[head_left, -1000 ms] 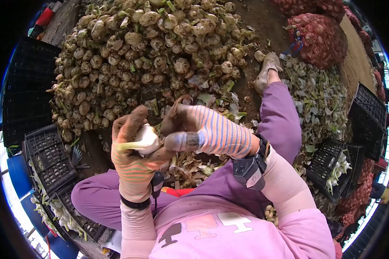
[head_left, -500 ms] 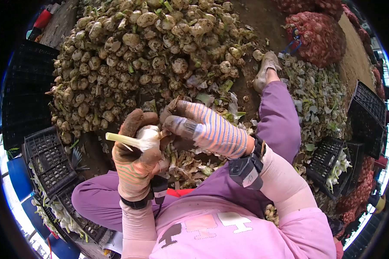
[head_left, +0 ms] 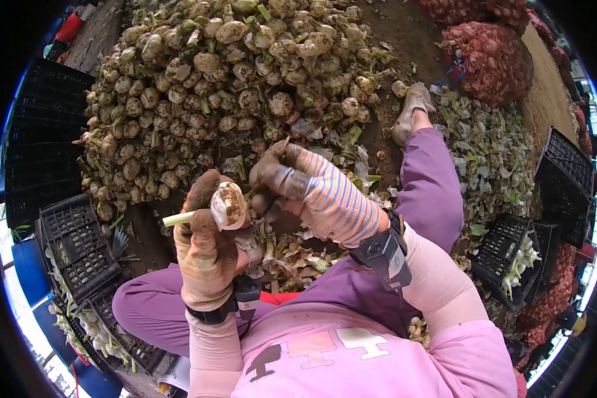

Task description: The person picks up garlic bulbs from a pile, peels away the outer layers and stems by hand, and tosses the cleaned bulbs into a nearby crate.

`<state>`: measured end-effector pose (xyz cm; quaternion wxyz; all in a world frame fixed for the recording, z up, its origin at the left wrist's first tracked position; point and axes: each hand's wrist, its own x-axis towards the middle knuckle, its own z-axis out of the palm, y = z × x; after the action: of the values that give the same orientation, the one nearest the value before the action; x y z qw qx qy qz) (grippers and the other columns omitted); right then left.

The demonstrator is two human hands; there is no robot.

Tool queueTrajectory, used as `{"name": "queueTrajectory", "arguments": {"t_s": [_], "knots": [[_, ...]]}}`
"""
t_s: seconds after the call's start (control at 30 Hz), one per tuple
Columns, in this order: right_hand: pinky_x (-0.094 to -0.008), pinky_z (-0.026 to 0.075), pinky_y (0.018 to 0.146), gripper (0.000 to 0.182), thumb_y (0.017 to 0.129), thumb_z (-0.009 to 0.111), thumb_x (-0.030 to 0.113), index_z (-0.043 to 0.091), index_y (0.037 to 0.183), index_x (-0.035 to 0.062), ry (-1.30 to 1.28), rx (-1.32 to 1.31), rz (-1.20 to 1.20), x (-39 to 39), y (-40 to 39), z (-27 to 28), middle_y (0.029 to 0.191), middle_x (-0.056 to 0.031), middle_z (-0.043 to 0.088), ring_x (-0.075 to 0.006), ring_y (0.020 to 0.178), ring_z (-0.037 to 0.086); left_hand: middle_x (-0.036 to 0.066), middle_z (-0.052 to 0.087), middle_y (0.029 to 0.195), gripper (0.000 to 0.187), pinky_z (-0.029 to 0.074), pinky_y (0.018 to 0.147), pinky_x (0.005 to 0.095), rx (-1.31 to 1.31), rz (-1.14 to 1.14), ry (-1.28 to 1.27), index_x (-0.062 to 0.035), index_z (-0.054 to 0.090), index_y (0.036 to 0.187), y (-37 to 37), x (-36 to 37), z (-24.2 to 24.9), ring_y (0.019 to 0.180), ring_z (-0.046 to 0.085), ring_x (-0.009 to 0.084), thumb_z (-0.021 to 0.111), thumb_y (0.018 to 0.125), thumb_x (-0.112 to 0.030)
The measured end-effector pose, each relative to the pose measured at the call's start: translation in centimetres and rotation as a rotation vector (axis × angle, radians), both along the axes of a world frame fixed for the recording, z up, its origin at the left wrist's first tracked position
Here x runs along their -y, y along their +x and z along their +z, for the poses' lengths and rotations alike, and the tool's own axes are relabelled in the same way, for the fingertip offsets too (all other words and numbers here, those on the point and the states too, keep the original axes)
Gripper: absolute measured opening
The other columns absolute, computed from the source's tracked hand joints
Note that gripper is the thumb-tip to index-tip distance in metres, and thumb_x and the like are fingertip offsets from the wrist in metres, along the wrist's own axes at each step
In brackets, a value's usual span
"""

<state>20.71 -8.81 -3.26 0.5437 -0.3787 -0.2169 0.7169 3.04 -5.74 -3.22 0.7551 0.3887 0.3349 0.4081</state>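
Note:
My left hand point(head_left: 207, 255), in a striped, soiled glove, is wrapped round a white garlic bulb point(head_left: 229, 207). The bulb's brownish root end faces up and its pale stem sticks out to the left between my fingers. Just right of the bulb is my right hand point(head_left: 312, 192), in a similar glove, its fingers bent together; what they hold, if anything, is hidden. Beyond both hands lies a large heap of dirty bulbs point(head_left: 205, 86). Peeled skins point(head_left: 292, 259) litter the ground below my hands.
Black crates point(head_left: 79, 245) with white bulbs stand at the left, and another crate point(head_left: 501, 245) at the right. Red net sacks point(head_left: 487, 63) lie at the upper right. My outstretched leg point(head_left: 431, 179) runs beside scattered leaves point(head_left: 487, 146).
The bulb in my left hand has turned, so its root end now shows upward. My right hand's fingers have curled in and moved slightly off the bulb.

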Motion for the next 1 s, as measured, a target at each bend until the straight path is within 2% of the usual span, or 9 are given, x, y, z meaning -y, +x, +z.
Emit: {"name": "queueTrajectory", "arguments": {"t_s": [0.1, 0.2, 0.37, 0.47, 0.53, 0.7, 0.93, 0.97, 1.0], "knots": [[-0.0245, 0.047, 0.069, 0.026, 0.086, 0.06, 0.016, 0.05, 0.105, 0.002, -0.008, -0.047, 0.041, -0.3, 0.3, -0.1, 0.091, -0.0036, 0.057, -0.0101, 0.077, 0.055, 0.007, 0.055, 0.112, 0.053, 0.043, 0.083, 0.0282, -0.237, 0.043, 0.297, -0.0016, 0.049, 0.122, 0.1, -0.5, 0.1, 0.096, 0.055, 0.0162, 0.062, 0.083, -0.036], [-0.0282, 0.046, 0.074, 0.04, 0.076, 0.071, 0.016, 0.051, 0.107, 0.0013, 0.331, 0.34, -0.057, -0.3, -0.8, -0.9, 0.087, -0.0051, 0.056, -0.0183, 0.081, 0.056, 0.008, 0.054, 0.111, 0.036, 0.041, 0.085, 0.0274, -0.382, 0.058, 0.542, 0.0004, 0.058, 0.111, 0.3, -0.6, 0.7, 0.098, 0.052, 0.0166, 0.066, 0.082, -0.018], [-0.0257, 0.044, 0.081, 0.03, 0.08, 0.063, 0.002, 0.049, 0.107, 0.0054, 0.528, 0.75, -0.042, -0.5, -1.0, -1.8, 0.099, -0.0037, 0.054, -0.0112, 0.09, 0.053, 0.008, 0.054, 0.108, 0.027, 0.043, 0.082, 0.026, -0.483, 0.209, 0.612, -0.0008, 0.063, 0.104, 1.2, 0.1, 0.0, 0.095, 0.054, 0.0165, 0.066, 0.078, -0.004], [-0.0291, 0.046, 0.068, 0.02, 0.081, 0.06, 0.012, 0.052, 0.096, 0.0012, 0.437, 0.559, -0.184, -0.7, -1.7, -2.2, 0.085, -0.0083, 0.055, -0.018, 0.077, 0.057, 0.009, 0.055, 0.106, 0.025, 0.045, 0.081, 0.027, -0.438, 0.264, 0.66, 0.0023, 0.062, 0.103, 1.6, -0.1, -0.1, 0.093, 0.055, 0.0177, 0.066, 0.079, -0.007], [-0.0262, 0.047, 0.066, 0.013, 0.088, 0.053, 0.011, 0.05, 0.096, 0.0025, 0.005, 0.079, -0.051, -0.6, -1.3, -0.6, 0.085, -0.0065, 0.056, -0.0149, 0.076, 0.057, 0.008, 0.057, 0.1, 0.033, 0.047, 0.078, 0.0275, -0.281, 0.323, 0.482, 0.0038, 0.058, 0.107, 1.4, 0.0, -0.5, 0.09, 0.057, 0.0172, 0.063, 0.084, -0.019], [-0.0238, 0.047, 0.064, 0.015, 0.091, 0.049, 0.013, 0.044, 0.102, 0.0038, -0.121, -0.211, -0.086, -0.8, -1.0, -1.8, 0.086, -0.005, 0.056, -0.0109, 0.078, 0.056, 0.007, 0.059, 0.101, 0.041, 0.047, 0.076, 0.0252, -0.108, 0.25, 0.185, -0.0012, 0.051, 0.117, 0.0, -0.7, -0.4, 0.09, 0.057, 0.0153, 0.056, 0.088, -0.03], [-0.0342, 0.048, 0.062, 0.047, 0.076, 0.066, 0.042, 0.059, 0.093, -0.0012, 0.351, 0.682, 0.082, -1.4, -1.8, -1.5, 0.073, -0.0212, 0.06, -0.0326, 0.073, 0.062, 0.01, 0.058, 0.108, 0.028, 0.048, 0.081, 0.0308, -0.107, 0.354, 0.122, 0.0029, 0.056, 0.111, 0.3, -0.6, -0.9, 0.096, 0.057, 0.0164, 0.056, 0.087, -0.012], [-0.0342, 0.048, 0.062, 0.047, 0.076, 0.066, 0.042, 0.059, 0.093, -0.0012, 0.347, 0.682, 0.082, -1.5, -1.6, -1.0, 0.073, -0.0212, 0.06, -0.0326, 0.073, 0.062, 0.01, 0.058, 0.108, 0.028, 0.048, 0.081, 0.0308, -0.107, 0.353, 0.118, 0.0029, 0.056, 0.111, 0.5, -0.5, -0.9, 0.096, 0.057, 0.0164, 0.056, 0.087, -0.012], [-0.0302, 0.045, 0.061, 0.041, 0.075, 0.069, 0.036, 0.06, 0.09, -0.0006, 0.331, 0.751, 0.157, -1.7, -1.2, -0.4, 0.07, -0.0139, 0.058, -0.0198, 0.069, 0.053, 0.009, 0.057, 0.106, 0.026, 0.048, 0.081, 0.0302, -0.219, 0.359, 0.224, 0.004, 0.057, 0.108, 0.6, -0.4, -0.9, 0.094, 0.057, 0.0173, 0.059, 0.085, -0.007]]}}
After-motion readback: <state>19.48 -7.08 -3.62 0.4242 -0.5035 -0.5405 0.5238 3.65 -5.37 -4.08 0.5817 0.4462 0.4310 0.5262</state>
